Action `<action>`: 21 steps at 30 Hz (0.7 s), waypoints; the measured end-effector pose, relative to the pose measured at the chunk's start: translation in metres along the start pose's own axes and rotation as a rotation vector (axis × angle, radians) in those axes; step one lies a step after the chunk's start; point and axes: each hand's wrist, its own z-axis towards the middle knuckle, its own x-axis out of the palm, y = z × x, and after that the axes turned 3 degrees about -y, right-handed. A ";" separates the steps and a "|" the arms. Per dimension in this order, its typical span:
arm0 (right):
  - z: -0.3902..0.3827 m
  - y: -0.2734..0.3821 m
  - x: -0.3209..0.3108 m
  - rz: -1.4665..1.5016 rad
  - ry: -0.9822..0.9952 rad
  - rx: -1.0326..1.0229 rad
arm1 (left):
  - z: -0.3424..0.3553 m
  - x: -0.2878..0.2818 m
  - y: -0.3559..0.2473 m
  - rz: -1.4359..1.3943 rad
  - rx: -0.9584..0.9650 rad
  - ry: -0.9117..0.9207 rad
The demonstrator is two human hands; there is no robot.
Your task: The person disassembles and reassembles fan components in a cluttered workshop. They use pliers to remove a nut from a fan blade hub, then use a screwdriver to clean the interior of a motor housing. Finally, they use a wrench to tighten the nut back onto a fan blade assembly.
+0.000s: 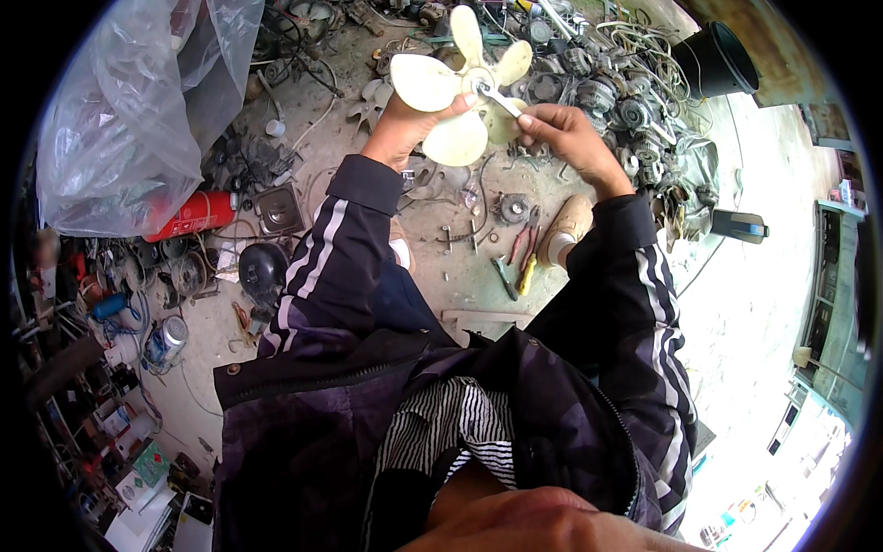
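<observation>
A cream plastic fan blade [457,138] with several rounded petals is held up in front of me. My left hand [405,129] grips it at the left, its thumb lying toward the hub. My right hand [563,136] pinches the outer end of a pale, slim wrench [506,103], whose other end meets the hub's centre. How its tip sits on the hub is too small to tell. On the floor below lie red-handled pliers [522,241], a tool with dark teal handles [504,278], a yellow-handled tool [527,275] and a round motor part [512,208].
Heaped motor parts [635,115] and coiled cables [635,46] lie at the far right, near a black bucket [717,60]. At the left are a clear plastic bag [120,120], a red cylinder [195,215] and a dark round pot-like object [264,273]. My shoes [568,225] flank the tools.
</observation>
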 end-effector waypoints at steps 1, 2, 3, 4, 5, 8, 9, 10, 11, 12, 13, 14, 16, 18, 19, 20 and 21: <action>0.002 -0.002 -0.007 -0.078 -0.038 -0.019 | 0.001 -0.002 0.000 0.053 0.027 0.025; 0.003 -0.004 -0.012 -0.155 -0.075 -0.038 | 0.001 -0.005 -0.001 0.130 0.050 0.054; 0.002 -0.003 -0.012 -0.286 -0.153 -0.151 | 0.002 -0.007 -0.003 0.204 0.073 0.084; 0.001 -0.002 -0.012 -0.417 -0.230 -0.264 | 0.003 -0.008 -0.004 0.278 0.097 0.113; 0.000 0.001 -0.012 -0.548 -0.306 -0.379 | 0.005 -0.008 0.005 0.252 0.095 0.094; -0.001 0.012 -0.015 -0.807 -0.378 -0.644 | 0.006 -0.007 0.013 0.195 0.074 0.046; -0.001 0.007 -0.014 -0.585 -0.350 -0.522 | 0.006 -0.004 0.010 0.106 0.033 0.025; 0.001 -0.001 -0.012 -0.364 -0.319 -0.399 | 0.004 -0.001 0.006 0.016 -0.008 0.005; 0.002 -0.006 -0.010 -0.144 -0.287 -0.275 | 0.004 0.001 0.004 -0.073 -0.050 -0.015; 0.002 -0.001 -0.006 -0.008 -0.203 -0.166 | 0.004 -0.002 0.003 -0.103 -0.052 -0.025; -0.001 0.006 -0.002 0.126 -0.119 -0.055 | 0.004 -0.004 0.003 -0.132 -0.054 -0.036; -0.003 0.011 0.003 0.259 -0.033 0.056 | 0.004 -0.007 0.002 -0.161 -0.057 -0.046; -0.003 0.011 0.013 0.313 0.022 0.078 | 0.004 -0.004 0.001 -0.158 -0.052 -0.052; -0.005 0.015 0.018 0.312 0.075 0.112 | 0.003 -0.003 0.002 -0.171 -0.043 -0.045; -0.006 0.016 0.020 0.312 0.077 0.123 | 0.003 -0.002 0.003 -0.187 -0.048 -0.037; -0.005 0.015 0.021 0.304 0.081 0.119 | 0.004 -0.002 0.003 -0.203 -0.052 -0.030; -0.005 0.014 0.022 0.295 0.083 0.114 | 0.005 -0.002 0.004 -0.220 -0.056 -0.020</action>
